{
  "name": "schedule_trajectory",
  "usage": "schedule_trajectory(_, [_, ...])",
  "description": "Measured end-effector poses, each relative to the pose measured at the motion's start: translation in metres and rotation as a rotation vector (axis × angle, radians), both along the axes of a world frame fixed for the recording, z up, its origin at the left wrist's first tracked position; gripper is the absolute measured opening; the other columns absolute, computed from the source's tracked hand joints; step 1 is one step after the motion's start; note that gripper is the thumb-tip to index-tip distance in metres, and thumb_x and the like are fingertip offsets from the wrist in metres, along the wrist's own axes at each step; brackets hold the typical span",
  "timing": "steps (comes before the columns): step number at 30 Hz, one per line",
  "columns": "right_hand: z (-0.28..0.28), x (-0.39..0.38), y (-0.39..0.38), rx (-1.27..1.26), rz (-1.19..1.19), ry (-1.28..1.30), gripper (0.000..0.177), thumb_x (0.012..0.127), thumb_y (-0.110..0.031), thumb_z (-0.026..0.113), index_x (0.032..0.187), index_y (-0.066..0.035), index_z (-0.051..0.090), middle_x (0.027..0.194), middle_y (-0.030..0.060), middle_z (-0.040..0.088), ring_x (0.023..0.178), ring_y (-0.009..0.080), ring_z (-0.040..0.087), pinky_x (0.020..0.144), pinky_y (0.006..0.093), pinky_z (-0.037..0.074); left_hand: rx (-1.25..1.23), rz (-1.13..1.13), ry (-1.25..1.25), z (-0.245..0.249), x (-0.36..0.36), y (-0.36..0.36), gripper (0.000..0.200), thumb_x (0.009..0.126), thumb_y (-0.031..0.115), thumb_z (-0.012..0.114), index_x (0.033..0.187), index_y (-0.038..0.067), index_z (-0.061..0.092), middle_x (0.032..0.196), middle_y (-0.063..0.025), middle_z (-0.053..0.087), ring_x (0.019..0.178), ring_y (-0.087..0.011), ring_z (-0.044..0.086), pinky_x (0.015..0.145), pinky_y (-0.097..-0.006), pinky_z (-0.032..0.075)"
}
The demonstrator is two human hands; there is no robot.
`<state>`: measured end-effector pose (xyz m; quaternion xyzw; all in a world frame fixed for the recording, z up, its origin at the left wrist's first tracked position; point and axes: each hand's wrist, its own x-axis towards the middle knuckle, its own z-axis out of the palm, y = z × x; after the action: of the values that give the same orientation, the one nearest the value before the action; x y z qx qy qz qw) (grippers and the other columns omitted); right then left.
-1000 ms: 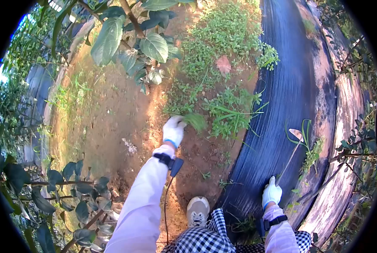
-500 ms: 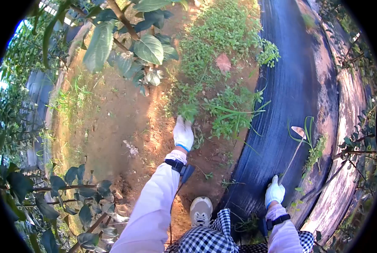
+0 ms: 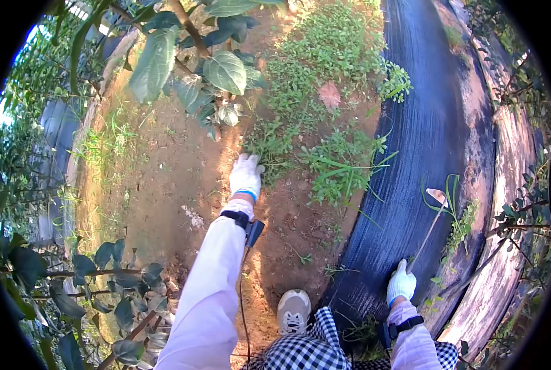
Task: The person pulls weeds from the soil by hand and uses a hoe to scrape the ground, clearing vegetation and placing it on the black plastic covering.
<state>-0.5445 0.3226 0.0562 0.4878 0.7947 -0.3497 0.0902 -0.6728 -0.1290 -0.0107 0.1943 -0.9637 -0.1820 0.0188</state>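
Note:
My left hand [image 3: 246, 177], in a white glove with a blue cuff edge, is low over bare soil at the left edge of a weed patch [image 3: 275, 145]. Its fingers point forward and look apart, with the thumb out beside the leaves; no plant shows in the palm. On the right, my right hand [image 3: 402, 282], also gloved, is closed around the thin handle of a small hoe [image 3: 427, 232]. The hoe's pale, roughly triangular blade [image 3: 437, 196] points away from me, above the black ground sheet, beside grass blades.
Black ground sheet [image 3: 411, 142] runs along the right, bordered by a weathered log [image 3: 491, 277]. Leafy branches hang at the upper left [image 3: 226, 71] and lower left [image 3: 124, 314]. A dry leaf [image 3: 329, 95] lies among the weeds. My shoe [image 3: 294, 310] stands on the soil.
My left hand has moved left and slightly forward, and its fingers have spread; the greenery at its fingertips is no longer in front of them. My right hand and the hoe have barely moved.

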Motion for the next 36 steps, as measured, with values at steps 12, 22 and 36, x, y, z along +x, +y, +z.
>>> schedule_trajectory(12, [-0.008,-0.001,0.000,0.034,-0.030,-0.006,0.052,0.090,-0.046,0.057,0.062,-0.003,0.059,0.052,0.0039,0.054,0.046,0.0158,0.051,0.047,0.0342,0.039,0.108,0.194,-0.099,0.042,-0.022,-0.015,0.082,0.062,0.037,0.082,0.131,0.010,0.046,0.127,-0.0231,0.045,0.118,-0.0402,0.047,0.097,-0.0445,0.043])
schedule_trajectory(22, [0.006,-0.007,-0.009,0.164,0.023,-0.083,0.054,0.089,-0.049,0.056,0.063,-0.003,0.061,0.054,0.0063,0.058,0.050,0.0204,0.056,0.054,0.0374,0.043,0.102,-0.067,0.209,-0.043,-0.052,-0.031,0.040,0.082,0.022,0.068,0.118,0.007,0.058,0.106,-0.0158,0.063,0.102,-0.0317,0.060,0.092,-0.0388,0.046])
schedule_trajectory(36, [0.004,-0.007,-0.011,0.128,-0.020,-0.101,0.048,0.091,-0.044,0.058,0.061,-0.006,0.056,0.052,0.0019,0.051,0.045,0.0147,0.048,0.046,0.0345,0.037,0.127,0.056,0.051,-0.014,-0.073,-0.030,0.026,0.071,0.020,0.072,0.094,0.014,0.064,0.093,-0.0138,0.062,0.104,-0.0308,0.056,0.087,-0.0413,0.046])
